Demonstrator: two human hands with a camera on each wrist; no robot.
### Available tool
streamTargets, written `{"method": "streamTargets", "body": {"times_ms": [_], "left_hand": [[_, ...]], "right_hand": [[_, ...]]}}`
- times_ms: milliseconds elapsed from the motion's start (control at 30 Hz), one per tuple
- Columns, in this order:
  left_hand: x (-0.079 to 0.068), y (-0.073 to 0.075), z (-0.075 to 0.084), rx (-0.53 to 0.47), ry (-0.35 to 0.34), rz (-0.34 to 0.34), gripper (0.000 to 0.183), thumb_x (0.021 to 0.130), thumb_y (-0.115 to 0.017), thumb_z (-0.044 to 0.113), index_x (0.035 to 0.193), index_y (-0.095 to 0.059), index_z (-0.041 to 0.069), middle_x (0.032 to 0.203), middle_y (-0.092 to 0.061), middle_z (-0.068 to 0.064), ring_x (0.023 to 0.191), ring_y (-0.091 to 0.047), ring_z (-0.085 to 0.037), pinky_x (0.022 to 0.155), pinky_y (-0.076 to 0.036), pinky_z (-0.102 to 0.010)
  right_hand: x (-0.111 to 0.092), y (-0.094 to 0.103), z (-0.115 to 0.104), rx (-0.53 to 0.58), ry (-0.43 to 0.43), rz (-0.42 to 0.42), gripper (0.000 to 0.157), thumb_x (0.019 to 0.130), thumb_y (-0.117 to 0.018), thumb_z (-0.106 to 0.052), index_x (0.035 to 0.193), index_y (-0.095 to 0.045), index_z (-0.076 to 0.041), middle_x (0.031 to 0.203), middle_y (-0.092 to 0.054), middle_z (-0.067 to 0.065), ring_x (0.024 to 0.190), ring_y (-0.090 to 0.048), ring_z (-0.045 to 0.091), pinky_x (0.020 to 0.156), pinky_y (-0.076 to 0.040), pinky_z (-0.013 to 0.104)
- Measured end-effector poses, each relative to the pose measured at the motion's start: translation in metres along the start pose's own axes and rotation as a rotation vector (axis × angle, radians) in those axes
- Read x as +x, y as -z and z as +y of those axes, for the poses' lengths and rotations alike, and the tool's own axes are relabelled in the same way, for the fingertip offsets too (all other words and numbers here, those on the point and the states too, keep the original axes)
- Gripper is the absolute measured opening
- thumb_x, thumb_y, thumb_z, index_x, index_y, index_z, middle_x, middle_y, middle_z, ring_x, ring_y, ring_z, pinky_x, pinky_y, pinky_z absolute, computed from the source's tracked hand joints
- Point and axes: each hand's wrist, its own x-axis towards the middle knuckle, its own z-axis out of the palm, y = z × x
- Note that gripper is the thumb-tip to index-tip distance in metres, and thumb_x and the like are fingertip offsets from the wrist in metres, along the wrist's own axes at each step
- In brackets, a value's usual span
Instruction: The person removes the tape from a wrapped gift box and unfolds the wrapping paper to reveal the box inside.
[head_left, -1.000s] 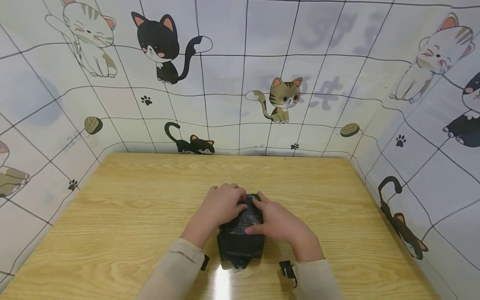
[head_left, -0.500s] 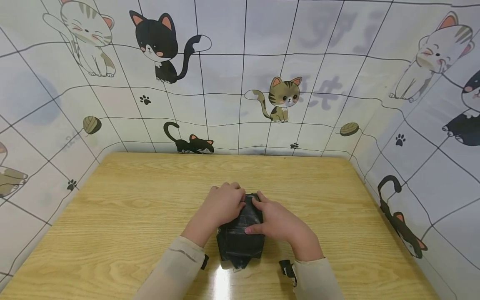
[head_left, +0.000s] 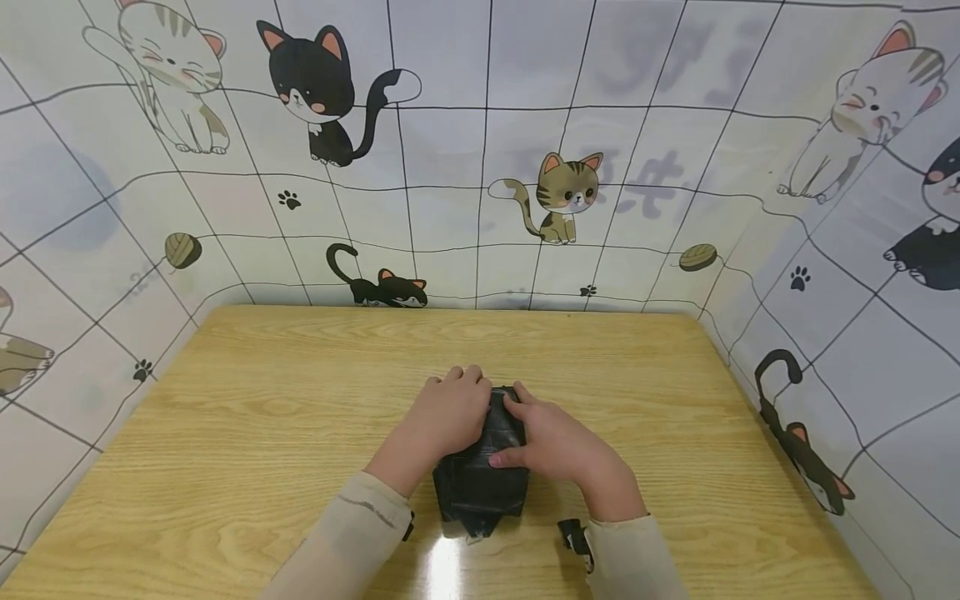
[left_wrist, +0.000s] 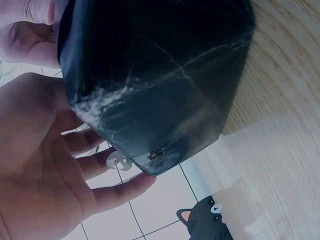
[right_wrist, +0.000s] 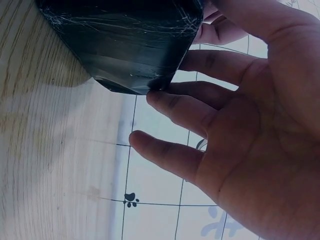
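A black package (head_left: 487,483) in shiny, creased plastic wrapping lies on the table in front of me, its narrower flap toward me. My left hand (head_left: 450,417) grips its far left edge, knuckles up; the thumb is hidden in the head view. In the left wrist view, the fingers of the left hand (left_wrist: 55,165) run along the package's (left_wrist: 150,110) side, one fingertip at a lower corner. My right hand (head_left: 558,437) holds the right side, thumb lying on top. Fingers of the right hand (right_wrist: 240,120) touch the package's (right_wrist: 130,50) side in the right wrist view.
The light wood table (head_left: 285,400) reaches back to a white cloth (head_left: 450,208) printed with grid lines and cats, which also rises on the left and right. Dark straps (head_left: 576,537) show at the cuffs of the beige sleeves (head_left: 633,558).
My left hand has turned slightly over the package, and its thumb, visible on top before, is now out of sight. The right hand and the package stay in place.
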Motion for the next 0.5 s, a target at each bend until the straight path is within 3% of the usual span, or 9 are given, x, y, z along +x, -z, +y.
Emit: {"method": "streamTargets", "body": {"times_ms": [300, 500], "left_hand": [[0.004, -0.008, -0.003, 0.067, -0.041, 0.025, 0.036, 0.11, -0.055, 0.029, 0.134, -0.067, 0.005, 0.13, -0.065, -0.011, 0.114, -0.065, -0.026, 0.088, -0.064, -0.043], [0.006, -0.006, -0.011, -0.065, -0.035, 0.003, 0.027, 0.111, -0.055, 0.024, 0.13, -0.066, 0.008, 0.128, -0.067, -0.009, 0.116, -0.066, -0.027, 0.089, -0.064, -0.043]], "right_hand": [[0.0, 0.0, 0.002, -0.001, 0.002, -0.005, 0.097, 0.088, -0.088, -0.04, 0.163, -0.039, -0.004, 0.177, -0.02, 0.02, 0.156, -0.041, 0.042, 0.122, -0.044, 0.053], [0.0, 0.001, 0.001, -0.004, -0.009, -0.009, 0.095, 0.089, -0.087, -0.04, 0.163, -0.04, -0.005, 0.177, -0.02, 0.019, 0.158, -0.038, 0.041, 0.123, -0.042, 0.054]]}}
